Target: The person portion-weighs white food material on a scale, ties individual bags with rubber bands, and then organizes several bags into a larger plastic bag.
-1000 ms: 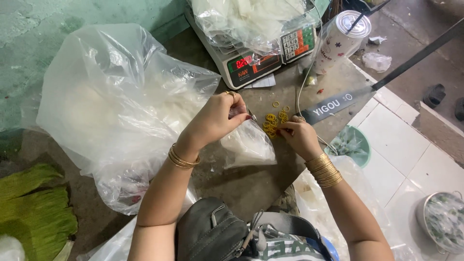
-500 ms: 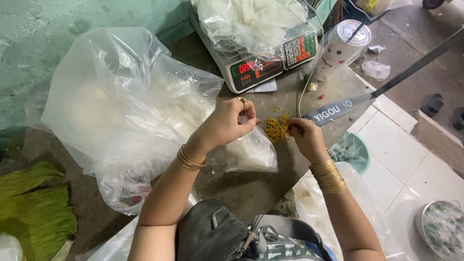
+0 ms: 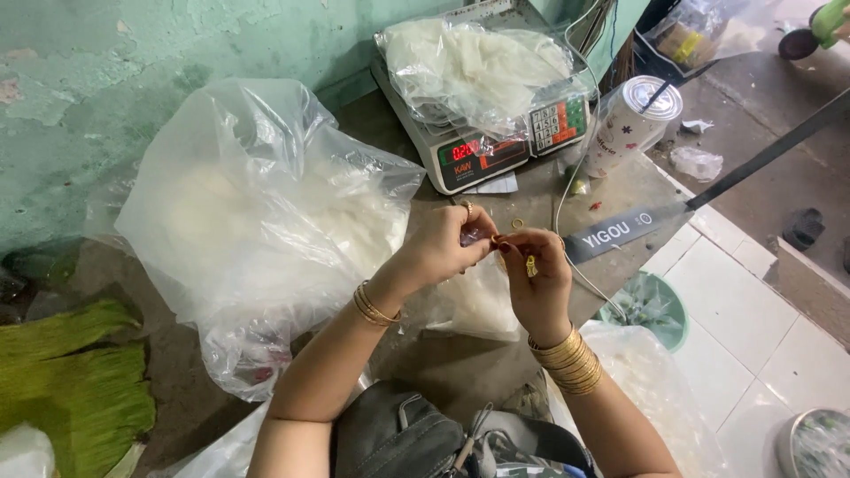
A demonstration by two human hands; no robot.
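Here we pinch a small clear bag [image 3: 475,237] between left hand [image 3: 443,243] and right hand [image 3: 537,279], fingertips pressed together on it.

Soft, even daylight was cast over the scene, brightest at the right on the white floor tiles [image 3: 708,354]. Glare was seen on the large plastic bag [image 3: 257,221]. Shadows were faint. Straight lines were bent near the edges.
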